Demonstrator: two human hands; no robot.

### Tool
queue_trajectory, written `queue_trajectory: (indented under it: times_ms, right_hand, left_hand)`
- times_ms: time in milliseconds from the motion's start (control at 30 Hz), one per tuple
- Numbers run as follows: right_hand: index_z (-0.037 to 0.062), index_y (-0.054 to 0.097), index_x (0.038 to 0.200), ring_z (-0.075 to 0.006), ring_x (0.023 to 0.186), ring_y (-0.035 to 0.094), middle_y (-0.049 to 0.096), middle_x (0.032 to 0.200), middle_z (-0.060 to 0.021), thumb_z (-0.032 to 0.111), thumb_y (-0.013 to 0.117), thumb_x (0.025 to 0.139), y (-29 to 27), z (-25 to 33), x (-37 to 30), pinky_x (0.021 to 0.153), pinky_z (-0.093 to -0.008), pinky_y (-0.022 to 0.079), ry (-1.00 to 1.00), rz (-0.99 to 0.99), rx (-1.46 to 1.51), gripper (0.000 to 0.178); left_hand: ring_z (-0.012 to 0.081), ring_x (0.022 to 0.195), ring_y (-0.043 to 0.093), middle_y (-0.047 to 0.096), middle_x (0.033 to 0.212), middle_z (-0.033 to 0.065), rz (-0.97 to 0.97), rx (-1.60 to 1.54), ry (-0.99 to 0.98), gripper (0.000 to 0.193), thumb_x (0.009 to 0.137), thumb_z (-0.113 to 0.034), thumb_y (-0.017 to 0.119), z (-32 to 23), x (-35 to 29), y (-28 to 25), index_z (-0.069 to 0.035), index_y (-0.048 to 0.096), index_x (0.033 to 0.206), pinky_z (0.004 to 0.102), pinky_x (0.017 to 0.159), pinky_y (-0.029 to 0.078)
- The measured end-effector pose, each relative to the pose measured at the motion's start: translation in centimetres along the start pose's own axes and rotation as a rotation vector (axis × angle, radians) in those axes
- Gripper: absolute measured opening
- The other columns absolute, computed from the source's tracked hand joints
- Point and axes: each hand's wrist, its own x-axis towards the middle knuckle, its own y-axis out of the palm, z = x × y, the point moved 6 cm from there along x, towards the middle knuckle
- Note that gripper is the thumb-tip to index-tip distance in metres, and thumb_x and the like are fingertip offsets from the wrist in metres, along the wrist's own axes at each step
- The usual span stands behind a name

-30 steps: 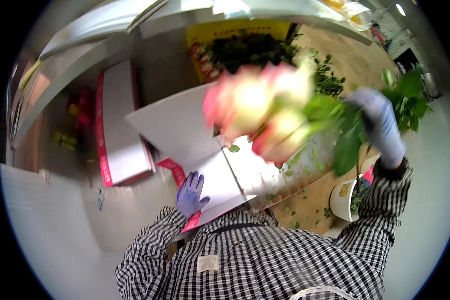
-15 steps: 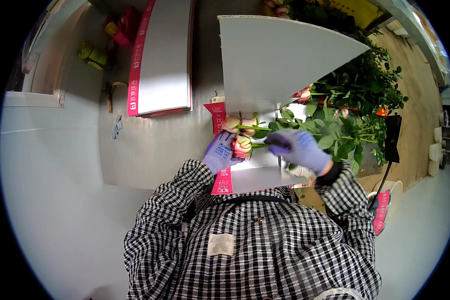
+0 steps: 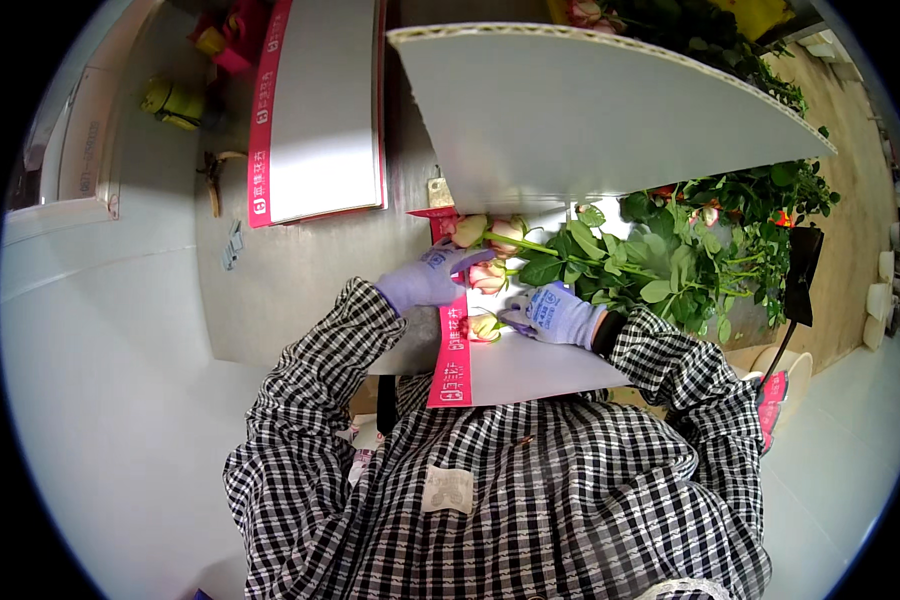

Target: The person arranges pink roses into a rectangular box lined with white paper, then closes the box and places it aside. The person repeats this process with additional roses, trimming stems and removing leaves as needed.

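Pink-edged cream roses [image 3: 487, 277]; left hand [image 3: 425, 280] and right hand [image 3: 552, 315] alongside, grip unclear; raised flap [image 3: 600, 115] partly hiding foliage [image 3: 708, 38].

I watch through the left of two head-worn fisheye cameras, looking steeply down over the checked shirt [image 3: 530, 510] to the worktable [image 3: 305, 290]. The left hand [image 3: 425, 280] and right hand [image 3: 558, 316] sit near mid-view, at close range, while straight edges bend toward my view's rim
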Motion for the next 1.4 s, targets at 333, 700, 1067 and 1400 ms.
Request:
queue_trajectory:
  times_ms: [333,700,1067,1400]
  right_hand:
    - [0.0139,0.059,0.117,-0.0294,0.098,0.062,0.059,0.118,-0.0097,0.035,0.055,0.085,-3.3,1.8,-0.6,0.078,-0.0452,0.047,0.267,0.129,0.047,0.039]
    - [0.0152,0.058,0.112,-0.0255,0.080,0.062,0.059,0.101,-0.0073,0.027,0.053,0.086,-2.3,2.4,-1.1,0.066,-0.0432,0.048,0.157,0.090,-0.030,0.028]
    - [0.0147,0.060,0.106,-0.0250,0.082,0.062,0.058,0.096,-0.0069,0.029,0.055,0.086,-3.0,3.1,-0.9,0.066,-0.0403,0.048,0.144,0.066,0.017,0.025]
    - [0.0149,0.054,0.123,-0.0275,0.089,0.061,0.059,0.102,-0.0086,0.030,0.064,0.083,-9.9,-1.7,-3.8,0.080,-0.0404,0.047,0.553,-0.382,-0.164,0.043]
  left_hand:
    - [0.0246,0.095,0.064,0.068,0.098,0.0071,-0.060,0.178,-0.133,0.045,0.075,-0.043,0.069,-0.6,-0.3,2.4,-0.016,0.065,0.111,0.0416,0.090,0.045]
    - [0.0230,0.101,0.063,0.069,0.107,0.0051,0.275,0.227,-0.168,0.050,0.076,-0.052,0.068,-1.6,0.8,2.1,-0.021,0.068,0.115,0.0412,0.096,0.040]
    - [0.0213,0.096,0.065,0.070,0.105,0.0047,0.330,0.256,-0.120,0.048,0.073,-0.051,0.069,-3.7,0.4,2.3,-0.017,0.071,0.107,0.0380,0.086,0.047]
    - [0.0241,0.103,0.059,0.066,0.110,0.0043,0.101,0.328,-0.132,0.040,0.080,-0.046,0.062,-3.0,-1.8,4.2,-0.023,0.069,0.112,0.0438,0.094,0.038]
